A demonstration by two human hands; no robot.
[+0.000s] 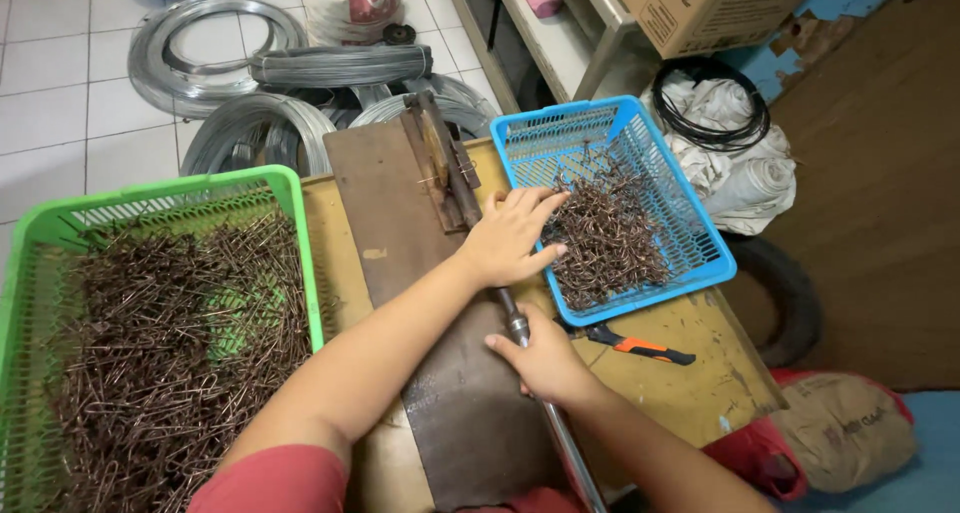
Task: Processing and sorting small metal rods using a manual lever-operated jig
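Note:
My left hand point(508, 237) reaches across to the near-left edge of a blue plastic basket point(700, 263), fingers resting on a heap of rusty bent wire pieces point(610, 235) inside it; whether it grips any I cannot tell. My right hand point(545, 358) is closed around a long metal lever handle point(565, 443) that runs up to a rusty bending jig point(445, 168) fixed on a dark brown board point(380, 223). The board lies on a worn yellow table point(690, 373).
A green basket point(290, 188) full of brown wire clips stands at the left. Orange-handled pliers point(640, 348) lie by the blue basket. Coils of grey wire point(250, 123) lie on the tiled floor behind. A cardboard box point(700, 8), black cable and sacks are at the right.

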